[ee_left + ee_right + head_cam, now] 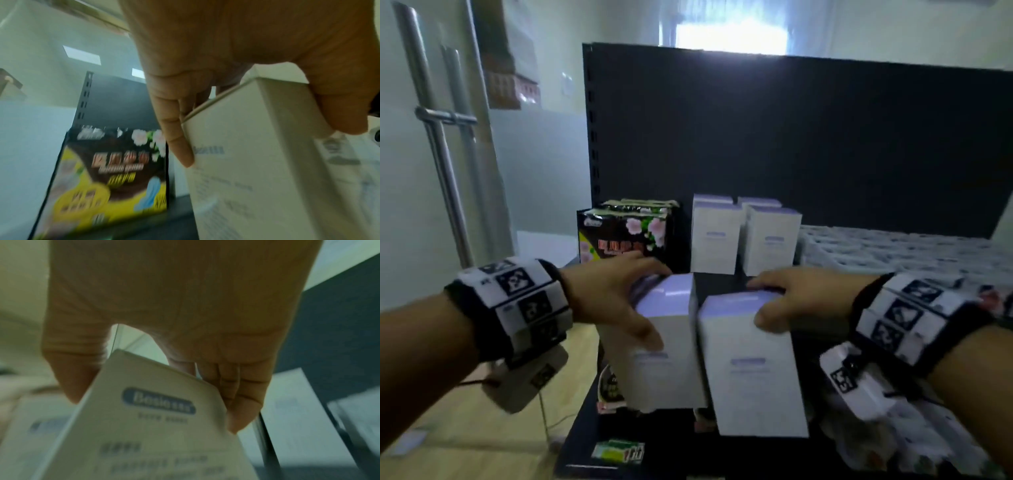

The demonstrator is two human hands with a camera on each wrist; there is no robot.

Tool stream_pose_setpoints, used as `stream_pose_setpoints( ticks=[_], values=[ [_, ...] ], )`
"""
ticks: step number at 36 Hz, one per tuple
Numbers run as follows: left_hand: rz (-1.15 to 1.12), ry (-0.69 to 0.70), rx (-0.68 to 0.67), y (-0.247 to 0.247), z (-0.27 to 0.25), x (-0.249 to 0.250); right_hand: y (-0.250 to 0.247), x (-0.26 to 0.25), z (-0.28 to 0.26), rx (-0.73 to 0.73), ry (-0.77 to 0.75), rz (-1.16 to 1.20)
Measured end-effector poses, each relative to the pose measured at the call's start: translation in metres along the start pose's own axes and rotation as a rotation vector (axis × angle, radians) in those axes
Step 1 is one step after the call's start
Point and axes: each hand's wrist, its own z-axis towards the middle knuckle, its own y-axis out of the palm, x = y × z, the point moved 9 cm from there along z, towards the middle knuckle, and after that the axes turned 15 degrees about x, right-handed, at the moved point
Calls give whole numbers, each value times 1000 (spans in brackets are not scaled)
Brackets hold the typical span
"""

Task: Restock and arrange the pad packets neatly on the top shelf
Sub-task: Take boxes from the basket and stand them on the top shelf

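While the left hand (606,294) grips one white box (667,342) by its top, the right hand (798,301) grips another (753,370), side by side above the shelf's (722,284) front edge.

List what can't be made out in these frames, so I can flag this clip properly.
- Small print on the white box in the right hand: right wrist view, motion blur.
- Fingers of the left hand: head view, behind its white box.
- Text on the black floral pad packet: left wrist view, blurred.
- Rear white boxes on the shelf: front boxes hide them.
- Items on the lower shelf: held boxes cover most.
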Motion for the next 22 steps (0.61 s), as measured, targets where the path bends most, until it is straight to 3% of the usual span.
stream_pose_setpoints(
  ticks=[5,10,14,22],
  values=[
    [-24,15,166,-55,44,32,-91,25,14,201,66,215],
    [2,-29,337,-79,91,48,-143,67,32,352,79,170],
    [24,-115,395,-74,124,47,-151,106,51,397,98,118],
    [134,-277,284,-34,165,37,-124,137,96,316,33,142]
  ],
)
